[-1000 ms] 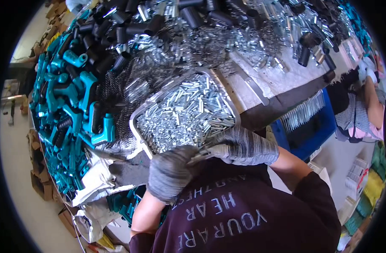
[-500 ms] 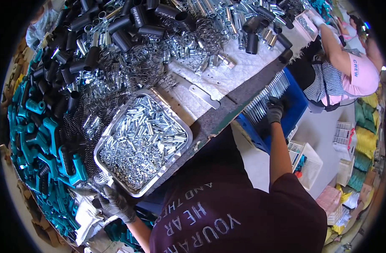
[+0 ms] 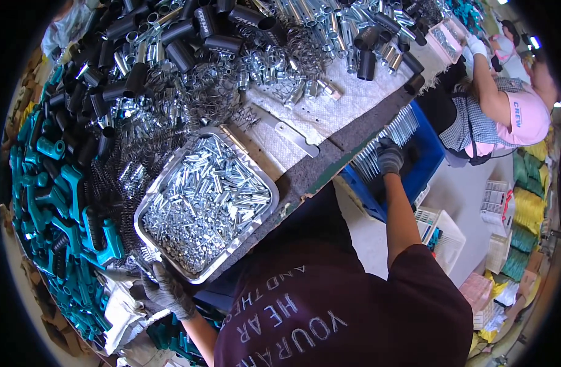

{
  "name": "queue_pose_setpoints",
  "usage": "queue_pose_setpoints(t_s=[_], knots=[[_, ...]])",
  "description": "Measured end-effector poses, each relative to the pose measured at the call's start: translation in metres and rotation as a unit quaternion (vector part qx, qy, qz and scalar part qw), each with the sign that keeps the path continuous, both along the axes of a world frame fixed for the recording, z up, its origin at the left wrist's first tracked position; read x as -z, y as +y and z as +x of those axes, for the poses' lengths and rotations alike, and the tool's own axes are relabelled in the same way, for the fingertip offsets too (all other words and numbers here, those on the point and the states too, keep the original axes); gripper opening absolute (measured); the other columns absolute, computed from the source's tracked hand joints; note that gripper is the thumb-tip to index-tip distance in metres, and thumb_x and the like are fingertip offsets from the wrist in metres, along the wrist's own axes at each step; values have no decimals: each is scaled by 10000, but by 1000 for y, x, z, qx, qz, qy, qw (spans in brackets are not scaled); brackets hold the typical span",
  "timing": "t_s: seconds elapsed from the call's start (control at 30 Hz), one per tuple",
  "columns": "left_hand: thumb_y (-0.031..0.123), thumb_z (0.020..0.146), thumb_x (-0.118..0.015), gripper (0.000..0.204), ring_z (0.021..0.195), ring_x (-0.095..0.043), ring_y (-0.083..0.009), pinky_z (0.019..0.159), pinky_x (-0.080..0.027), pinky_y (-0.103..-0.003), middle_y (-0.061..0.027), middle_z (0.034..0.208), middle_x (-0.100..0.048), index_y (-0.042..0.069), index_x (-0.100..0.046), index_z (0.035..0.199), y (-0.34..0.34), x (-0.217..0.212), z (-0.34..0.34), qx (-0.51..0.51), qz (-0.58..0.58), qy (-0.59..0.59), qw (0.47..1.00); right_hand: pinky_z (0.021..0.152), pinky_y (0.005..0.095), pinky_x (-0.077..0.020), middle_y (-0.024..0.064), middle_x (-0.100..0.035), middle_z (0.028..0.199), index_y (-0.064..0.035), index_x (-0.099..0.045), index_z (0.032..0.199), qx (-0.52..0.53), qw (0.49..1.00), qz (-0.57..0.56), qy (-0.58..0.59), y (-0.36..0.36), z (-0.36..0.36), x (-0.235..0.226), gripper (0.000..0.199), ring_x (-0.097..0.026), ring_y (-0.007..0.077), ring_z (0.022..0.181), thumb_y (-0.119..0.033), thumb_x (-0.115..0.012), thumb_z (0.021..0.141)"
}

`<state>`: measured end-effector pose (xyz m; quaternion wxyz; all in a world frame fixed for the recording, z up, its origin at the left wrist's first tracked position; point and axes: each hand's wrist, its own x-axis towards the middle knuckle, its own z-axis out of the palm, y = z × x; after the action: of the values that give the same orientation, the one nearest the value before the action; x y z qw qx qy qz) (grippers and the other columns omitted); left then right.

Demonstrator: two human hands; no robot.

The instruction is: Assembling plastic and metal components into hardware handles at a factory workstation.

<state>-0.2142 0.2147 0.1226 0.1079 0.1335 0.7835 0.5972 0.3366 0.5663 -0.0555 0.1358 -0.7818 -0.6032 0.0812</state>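
Observation:
My left hand (image 3: pixel 170 295), in a grey glove, is closed by the near left corner of a metal tray (image 3: pixel 147 235). A slim shiny metal part (image 3: pixel 145 264) sticks out between its thumb and fingers; the rest of it is hidden. My right hand (image 3: pixel 390 158), gloved too, reaches down into a blue crate (image 3: pixel 428 168) below the table edge. Its fingers curl onto the long silvery metal rods (image 3: pixel 404 127) lined up in there, and the fingertips are partly hidden. Small metal pins (image 3: pixel 216 174) and nuts (image 3: pixel 191 248) fill the tray.
Teal tool bodies (image 3: pixel 66 226) heap at the left. Black sleeves (image 3: pixel 182 56), springs (image 3: pixel 164 101) and metal tubes cover the table's far side. A flat metal strip (image 3: pixel 297 139) lies on the white cloth. A co-worker in a pink shirt (image 3: pixel 525 116) sits at the right, by white baskets (image 3: pixel 448 241).
My right hand has moved left and slightly up along the rods, its fingers now curled in closer. My left hand has shifted slightly, still by the tray corner. The co-worker's arm has moved.

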Motion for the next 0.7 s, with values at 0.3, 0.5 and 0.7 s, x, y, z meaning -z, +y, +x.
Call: queue_pose_setpoints(t_s=[0.3, 0.5, 0.7], knots=[[305, 885, -688, 285, 458, -389, -45, 380, -245, -185, 26, 609, -450, 66, -538, 929, 2, -49, 13, 28, 94, -98, 990, 630, 384, -487, 156, -597, 721, -68, -641, 948, 132, 810, 202, 535, -25, -59, -127, 123, -601, 315, 677, -146, -561, 896], [179, 786, -791, 318, 728, -612, -140, 677, -516, -268, -49, 842, -642, 18, -584, 967, 54, -98, 62, 162, 65, -208, 962, 572, 341, -483, 80, -612, 754, -44, -602, 956, -489, 813, 245, 202, -94, -265, -259, 155, -610, 237, 680, -161, -632, 859], [212, 814, -764, 301, 780, -584, -97, 722, -488, -276, -32, 823, -667, 8, -657, 1007, 80, -123, 73, 320, 26, -173, 931, 819, 317, -459, 52, -657, 930, 10, -642, 1033, -352, 643, -276, 622, -148, -353, -267, 405, -568, 137, 879, -374, -621, 906]])
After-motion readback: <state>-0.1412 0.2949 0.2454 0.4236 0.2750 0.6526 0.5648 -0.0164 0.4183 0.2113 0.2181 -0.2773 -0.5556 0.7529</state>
